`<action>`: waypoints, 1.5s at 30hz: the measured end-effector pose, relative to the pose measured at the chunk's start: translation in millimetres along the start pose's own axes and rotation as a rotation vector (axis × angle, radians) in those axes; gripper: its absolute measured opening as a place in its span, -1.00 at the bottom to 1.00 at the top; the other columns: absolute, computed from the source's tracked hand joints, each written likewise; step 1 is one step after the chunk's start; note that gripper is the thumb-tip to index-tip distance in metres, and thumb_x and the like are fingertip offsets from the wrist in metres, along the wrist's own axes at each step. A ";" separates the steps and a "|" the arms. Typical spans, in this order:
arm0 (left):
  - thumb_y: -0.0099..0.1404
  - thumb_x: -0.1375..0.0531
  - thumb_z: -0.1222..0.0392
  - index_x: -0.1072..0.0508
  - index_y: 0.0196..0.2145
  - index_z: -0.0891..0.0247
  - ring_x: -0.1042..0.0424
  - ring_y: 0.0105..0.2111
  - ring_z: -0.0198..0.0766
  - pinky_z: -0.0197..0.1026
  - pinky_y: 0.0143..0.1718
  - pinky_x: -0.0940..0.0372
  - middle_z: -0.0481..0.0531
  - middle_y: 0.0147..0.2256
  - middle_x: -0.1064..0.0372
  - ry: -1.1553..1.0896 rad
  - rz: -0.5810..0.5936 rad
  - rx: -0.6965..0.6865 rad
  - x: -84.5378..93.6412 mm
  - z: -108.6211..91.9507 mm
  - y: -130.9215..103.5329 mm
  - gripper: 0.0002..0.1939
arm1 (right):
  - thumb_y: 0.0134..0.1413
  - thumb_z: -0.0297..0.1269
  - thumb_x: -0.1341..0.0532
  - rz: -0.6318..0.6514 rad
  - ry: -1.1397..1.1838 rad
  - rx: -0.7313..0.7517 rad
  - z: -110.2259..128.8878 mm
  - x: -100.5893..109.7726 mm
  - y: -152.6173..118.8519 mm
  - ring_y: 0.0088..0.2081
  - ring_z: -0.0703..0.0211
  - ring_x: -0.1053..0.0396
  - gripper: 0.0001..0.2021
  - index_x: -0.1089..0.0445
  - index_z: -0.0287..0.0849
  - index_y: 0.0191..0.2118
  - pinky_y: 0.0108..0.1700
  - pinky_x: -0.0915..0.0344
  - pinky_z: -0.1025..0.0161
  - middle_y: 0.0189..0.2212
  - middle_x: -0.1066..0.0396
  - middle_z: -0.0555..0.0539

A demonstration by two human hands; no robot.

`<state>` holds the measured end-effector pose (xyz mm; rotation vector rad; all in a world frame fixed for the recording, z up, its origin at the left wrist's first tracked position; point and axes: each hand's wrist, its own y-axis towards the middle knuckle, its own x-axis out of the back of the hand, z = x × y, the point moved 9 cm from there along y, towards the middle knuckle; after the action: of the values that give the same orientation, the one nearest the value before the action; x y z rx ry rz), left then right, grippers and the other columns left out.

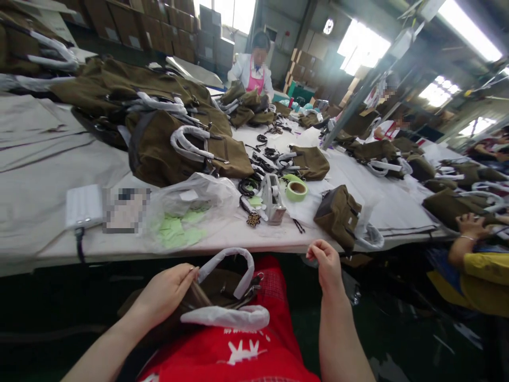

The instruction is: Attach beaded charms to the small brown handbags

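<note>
An olive-brown handbag [214, 289] lies in my lap against a red apron [238, 345]. Its two handles are wrapped in white film, one handle [248, 260] arching up and the other [226, 317] lying toward me. My left hand [169, 292] grips the bag's upper edge at the left, thumb and fingers together. Apart from the bag, my right hand [326, 260] is raised near the table's front edge, its fingers curled into a pinch. Whatever is between those fingertips, if anything, is too small to make out. A small olive bag [340, 215] sits on the table just beyond it.
On the white table [254, 239] are a tape dispenser [272, 199], a green tape roll [296, 190], a plastic bag [186, 212] with green slips and a white box [83, 206] with a cable. Olive bags [178, 143] pile up behind. A co-worker's hand [473, 225] is at right.
</note>
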<state>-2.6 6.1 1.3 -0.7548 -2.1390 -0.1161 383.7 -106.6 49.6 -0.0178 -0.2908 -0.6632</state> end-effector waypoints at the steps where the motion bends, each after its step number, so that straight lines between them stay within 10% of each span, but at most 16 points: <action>1: 0.38 0.09 -0.05 -0.54 -0.34 0.16 -0.48 -0.07 -0.13 -0.15 0.02 -0.34 0.10 -0.05 -0.50 0.023 -0.025 -0.038 2.2 -5.0 -1.4 -0.54 | 0.02 -0.24 -0.15 0.047 -0.032 0.048 13.9 -14.5 -4.9 -0.54 0.24 -0.24 -0.82 -0.30 -0.17 -0.53 -0.46 -0.18 0.32 -0.62 -0.30 0.02; 6: 0.41 0.05 0.05 -0.54 -0.30 0.21 0.03 0.33 -0.11 -0.01 0.30 -0.06 0.04 0.35 0.05 0.137 -0.175 -0.219 12.3 -30.3 -13.4 -0.60 | 0.01 -0.36 -0.15 0.392 -0.256 0.288 71.6 -129.3 -43.3 -0.49 0.25 -0.22 -0.88 -0.30 -0.17 -0.51 -0.41 -0.15 0.32 -0.56 -0.28 0.03; 11: 0.43 0.07 0.17 -0.54 -0.17 0.22 -0.10 0.28 -0.14 0.00 0.26 -0.16 0.10 0.24 -0.20 0.133 -0.156 -0.246 14.0 -29.6 -22.0 -0.63 | 0.02 -0.34 -0.12 0.715 -0.010 0.248 84.1 -206.3 -66.7 -0.48 0.26 -0.24 -0.88 -0.28 -0.17 -0.50 -0.39 -0.19 0.32 -0.55 -0.31 0.02; 16: 0.44 0.09 0.17 -0.51 -0.20 0.22 -0.42 -0.03 -0.20 -0.15 0.09 -0.29 0.08 -0.07 -0.47 0.080 -0.123 -0.135 21.2 -9.5 -30.1 -0.63 | 0.08 -0.24 -0.09 0.718 0.040 0.164 73.2 -209.7 -45.0 -0.53 0.23 -0.27 -0.82 -0.30 -0.18 -0.48 -0.44 -0.25 0.30 -0.59 -0.31 0.00; 21: 0.44 0.08 0.17 -0.49 -0.26 0.23 -0.45 -0.20 -0.21 -0.19 -0.09 -0.33 0.05 -0.24 -0.47 0.067 -0.115 -0.140 22.1 -7.4 -32.1 -0.65 | 0.12 -0.36 -0.15 0.267 -0.342 0.664 126.5 -187.7 -56.7 -0.30 0.14 -0.42 -0.75 -0.39 -0.20 -0.07 -0.17 -0.38 0.18 -0.15 -0.42 -0.20; 26: 0.45 0.09 0.16 -0.49 -0.24 0.23 -0.46 -0.20 -0.19 -0.15 -0.10 -0.35 0.08 -0.25 -0.49 0.131 -0.153 -0.216 17.1 -12.8 -29.5 -0.64 | 0.15 -0.56 -0.02 0.875 -0.485 1.017 141.9 -267.8 -128.4 0.12 0.10 -0.31 -0.50 -0.22 -0.21 0.21 0.10 -0.30 0.19 0.12 -0.31 -0.23; 30: 0.46 0.07 0.18 -0.49 -0.20 0.26 -0.47 -0.23 -0.17 -0.15 -0.15 -0.35 0.10 -0.25 -0.49 0.175 -0.145 -0.246 13.8 -13.0 -33.8 -0.66 | 0.21 -0.49 -0.08 1.060 -0.754 0.958 107.4 -306.3 -134.4 -0.10 0.09 -0.41 -0.73 -0.38 -0.24 -0.01 -0.06 -0.33 0.21 -0.13 -0.46 -0.18; 34: 0.43 -0.01 0.15 -0.53 -0.27 0.25 -0.41 -0.20 -0.18 -0.14 -0.11 -0.31 0.11 -0.21 -0.44 0.134 -0.337 -0.205 33.2 -7.9 -47.0 -0.69 | 0.25 -0.37 -0.10 0.938 -0.842 0.854 100.5 -302.9 -124.2 -0.32 0.14 -0.39 -0.84 -0.44 -0.16 -0.26 -0.25 -0.24 0.26 -0.39 -0.44 -0.08; 38: 0.36 -0.11 0.04 -0.57 -0.38 0.24 -0.37 -0.30 -0.21 -0.16 -0.21 -0.29 0.06 -0.35 -0.37 -0.046 -0.558 -0.025 53.3 19.0 -60.3 -0.68 | 0.25 -0.33 -0.09 0.751 -0.592 0.744 118.8 -284.2 -122.2 -0.29 0.14 -0.34 -0.76 -0.41 -0.18 -0.43 -0.19 -0.18 0.25 -0.45 -0.42 -0.07; 45: 0.30 -0.10 -0.03 -0.63 -0.42 0.19 -0.41 -0.30 -0.24 -0.23 -0.25 -0.30 0.04 -0.32 -0.36 -0.566 -0.407 0.160 38.9 60.7 -52.7 -0.63 | 0.08 -0.45 -0.10 0.952 -0.185 0.302 88.1 -298.7 -137.1 -0.51 0.33 -0.25 -0.79 -0.40 -0.22 -0.51 -0.42 -0.12 0.39 -0.59 -0.33 0.06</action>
<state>-91.8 1.9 0.8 -0.2610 -2.7817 0.0646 53.5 -24.7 42.6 0.0687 -0.5080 0.3338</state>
